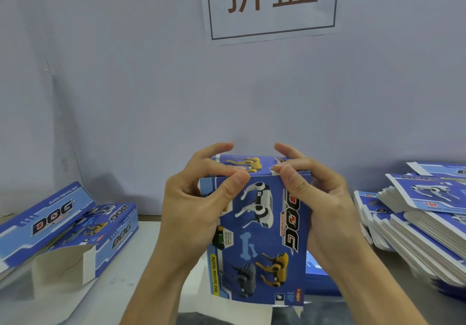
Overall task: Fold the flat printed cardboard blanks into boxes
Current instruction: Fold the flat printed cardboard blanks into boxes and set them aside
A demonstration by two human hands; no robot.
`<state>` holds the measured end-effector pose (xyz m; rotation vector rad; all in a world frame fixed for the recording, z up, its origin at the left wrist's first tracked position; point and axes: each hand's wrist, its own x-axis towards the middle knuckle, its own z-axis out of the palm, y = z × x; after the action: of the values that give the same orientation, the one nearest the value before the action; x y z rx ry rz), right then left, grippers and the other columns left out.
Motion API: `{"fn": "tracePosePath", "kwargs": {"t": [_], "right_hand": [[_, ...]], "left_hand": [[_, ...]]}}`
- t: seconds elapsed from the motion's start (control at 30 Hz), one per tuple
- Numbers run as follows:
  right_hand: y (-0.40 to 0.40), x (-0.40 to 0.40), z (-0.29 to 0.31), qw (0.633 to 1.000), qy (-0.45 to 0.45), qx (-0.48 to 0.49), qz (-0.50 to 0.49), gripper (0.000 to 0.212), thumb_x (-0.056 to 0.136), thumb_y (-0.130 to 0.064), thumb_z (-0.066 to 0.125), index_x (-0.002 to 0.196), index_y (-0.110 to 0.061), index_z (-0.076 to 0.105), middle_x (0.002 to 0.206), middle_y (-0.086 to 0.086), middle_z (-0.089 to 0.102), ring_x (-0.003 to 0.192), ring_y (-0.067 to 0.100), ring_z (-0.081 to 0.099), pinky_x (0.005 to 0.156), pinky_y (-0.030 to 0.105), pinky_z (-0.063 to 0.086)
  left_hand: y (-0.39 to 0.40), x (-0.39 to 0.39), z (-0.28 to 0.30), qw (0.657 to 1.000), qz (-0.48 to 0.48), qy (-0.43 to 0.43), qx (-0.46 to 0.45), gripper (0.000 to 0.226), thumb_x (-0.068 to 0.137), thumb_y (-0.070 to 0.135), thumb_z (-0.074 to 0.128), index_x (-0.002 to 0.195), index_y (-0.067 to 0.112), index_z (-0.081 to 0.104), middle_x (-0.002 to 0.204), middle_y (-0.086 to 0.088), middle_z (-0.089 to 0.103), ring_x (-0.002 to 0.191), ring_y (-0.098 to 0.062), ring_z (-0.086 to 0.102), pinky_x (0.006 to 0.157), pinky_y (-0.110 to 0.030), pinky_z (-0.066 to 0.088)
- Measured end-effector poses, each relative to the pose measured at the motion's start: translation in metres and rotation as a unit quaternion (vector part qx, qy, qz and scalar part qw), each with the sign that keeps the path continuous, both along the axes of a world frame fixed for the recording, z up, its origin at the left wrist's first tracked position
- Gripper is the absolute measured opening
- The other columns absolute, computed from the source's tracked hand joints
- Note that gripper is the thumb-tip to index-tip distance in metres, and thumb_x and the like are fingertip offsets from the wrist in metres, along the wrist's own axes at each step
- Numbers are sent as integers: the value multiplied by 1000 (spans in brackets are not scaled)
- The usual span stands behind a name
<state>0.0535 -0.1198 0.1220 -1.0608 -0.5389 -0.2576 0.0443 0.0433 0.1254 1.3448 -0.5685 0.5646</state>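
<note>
Closing the top flap of the box [262,234]

Left hand [194,213] and right hand [325,213] grip it; thumbs should press the flap evenly.

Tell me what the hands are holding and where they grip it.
Both hands, left and right, hold the upright blue dog-printed box at its top end, thumbs on the front face and fingers curled over the closed top flap.

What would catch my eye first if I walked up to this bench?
The blue DOG box at centre, held upright by the left hand and right hand, thumbs pressing its top edge. A stack of flat blanks lies right, folded boxes left, a wall sign above.
</note>
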Motion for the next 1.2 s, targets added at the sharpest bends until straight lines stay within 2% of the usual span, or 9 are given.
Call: {"fn": "tracePosePath", "kwargs": {"t": [0.23,0.33,0.47,0.57,0.8,0.87,1.0,1.1,1.2], "right_hand": [[-7,2,-1,1000,5,10,-25,17,60,-37,79,66,-21,75,126,-7,67,96,25,73,65,34,58],[-8,1,0,999,-5,15,-34,19,62,-39,77,68,-21,76,128,-7,67,95,23,74,64,31,59],[-3,-1,5,989,-47,-21,-140,20,74,-40,73,86,-24,77,112,-7,73,94,16,73,67,27,59],[-4,-2,11,949,-90,-67,-295,13,85,-37,65,91,-30,73,91,-13,72,91,8,66,80,24,50],[9,-14,21,904,-121,-161,-376,21,81,-20,51,67,-15,66,46,-1,52,41,11,41,43,22,35],[16,-15,18,889,-47,-270,-367,35,85,-30,49,67,-5,66,53,10,60,45,26,51,45,34,45],[24,-14,7,874,140,-390,-253,60,93,-64,39,81,-11,65,83,10,69,83,31,67,81,47,55],[27,-8,3,933,175,-264,-168,76,80,-79,49,142,-37,37,114,-17,63,109,23,63,99,50,50],[19,1,1,975,143,-70,-155,68,80,-62,65,137,-42,34,90,-24,72,93,18,72,80,46,60]], "left_hand": [[1,-4,5,993,47,1,106,29,65,43,75,94,39,75,136,25,54,120,-11,62,67,-31,63],[3,-6,9,985,75,12,155,51,63,48,77,114,46,67,140,7,58,114,-17,67,80,-40,62],[4,-9,13,981,146,-28,126,54,64,51,76,114,34,66,123,0,64,98,-19,73,66,-36,63],[11,-7,16,977,199,-50,55,43,70,51,81,105,32,66,118,-8,66,93,-25,73,60,-31,61],[20,7,15,945,209,5,-251,43,67,59,81,89,36,52,79,7,69,70,-11,73,56,-32,58],[18,13,9,920,228,40,-316,43,72,60,76,93,36,47,79,10,73,74,-10,74,54,-31,56],[6,22,0,898,191,124,-376,39,83,56,71,99,31,46,69,13,71,64,-8,72,63,-38,56],[-9,20,-3,927,65,188,-319,64,70,53,72,118,17,50,77,4,76,73,-16,76,74,-48,63],[-14,14,-5,945,-62,238,-214,80,71,44,80,138,13,49,107,-13,76,92,-32,75,78,-50,62]]}}
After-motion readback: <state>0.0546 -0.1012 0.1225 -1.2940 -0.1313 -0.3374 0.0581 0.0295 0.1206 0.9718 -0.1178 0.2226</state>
